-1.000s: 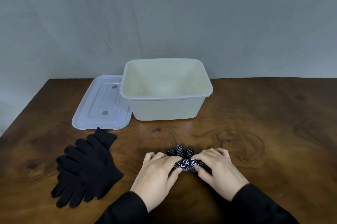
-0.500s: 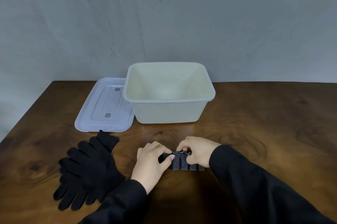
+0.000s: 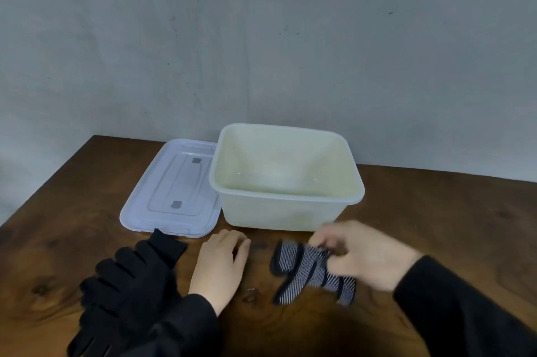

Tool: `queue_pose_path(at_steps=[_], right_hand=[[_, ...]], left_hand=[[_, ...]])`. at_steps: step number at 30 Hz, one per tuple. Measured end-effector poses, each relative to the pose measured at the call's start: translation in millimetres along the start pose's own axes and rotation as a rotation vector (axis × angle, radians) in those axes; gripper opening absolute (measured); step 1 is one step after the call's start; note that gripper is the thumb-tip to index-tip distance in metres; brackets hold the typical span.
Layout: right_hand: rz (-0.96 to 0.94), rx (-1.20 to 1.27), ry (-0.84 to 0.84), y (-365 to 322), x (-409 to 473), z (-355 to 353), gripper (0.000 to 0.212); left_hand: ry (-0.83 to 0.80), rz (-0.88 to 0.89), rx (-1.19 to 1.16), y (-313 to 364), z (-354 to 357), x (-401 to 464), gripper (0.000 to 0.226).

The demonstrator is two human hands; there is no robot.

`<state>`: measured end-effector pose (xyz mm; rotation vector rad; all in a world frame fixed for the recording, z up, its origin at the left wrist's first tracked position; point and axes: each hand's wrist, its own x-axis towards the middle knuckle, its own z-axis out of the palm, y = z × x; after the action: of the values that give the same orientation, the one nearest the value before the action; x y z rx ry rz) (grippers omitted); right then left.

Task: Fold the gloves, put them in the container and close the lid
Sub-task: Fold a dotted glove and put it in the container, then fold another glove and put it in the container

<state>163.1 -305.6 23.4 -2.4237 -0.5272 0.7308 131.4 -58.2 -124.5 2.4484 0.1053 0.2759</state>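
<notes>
Head view: right hand [image 3: 360, 255] pinches the folded dotted glove [image 3: 312, 269] at its upper edge, just short of the open container [image 3: 287, 211]; left hand [image 3: 222, 263] rests loosely open and empty beside the plain black gloves [image 3: 128, 278]. Risk: the light pinch may let the fold spring apart during transfer. Lid [image 3: 171, 191] lies beyond the left hand.

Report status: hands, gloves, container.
Right hand pinching folded dotted glove. Left hand flat on table, empty. Cream plastic container open, unobstructed.
</notes>
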Motion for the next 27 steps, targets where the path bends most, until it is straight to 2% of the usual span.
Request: queue_pose_path(at_steps=[4,8,11,14,21,23,27], right_hand=[[-0.081,-0.069,0.278,-39,13,-79,0.026],[-0.115,-0.147,0.355,-67,82,-116,0.023],[-0.07,-0.29,0.261,-72,145,-101,0.029],[-0.019,-0.407,0.097,-68,192,-64,0.033],[0.045,-0.667,-0.263,-61,229,-8,0.048],[0.048,-0.699,-0.275,-60,232,-7,0.052],[0.017,-0.619,-0.152,-69,221,-21,0.056]], left_hand=[[0.019,0.085,0.162,0,7,-1,0.03],[0.024,0.105,0.2,-2,10,0,0.01],[0.014,0.1,0.218,-4,12,3,0.01],[0.023,0.104,0.233,-4,14,4,0.011],[0.024,0.114,0.235,-2,12,3,0.008],[0.023,0.116,0.231,-1,11,2,0.007],[0.046,0.135,0.248,-1,12,2,0.007]])
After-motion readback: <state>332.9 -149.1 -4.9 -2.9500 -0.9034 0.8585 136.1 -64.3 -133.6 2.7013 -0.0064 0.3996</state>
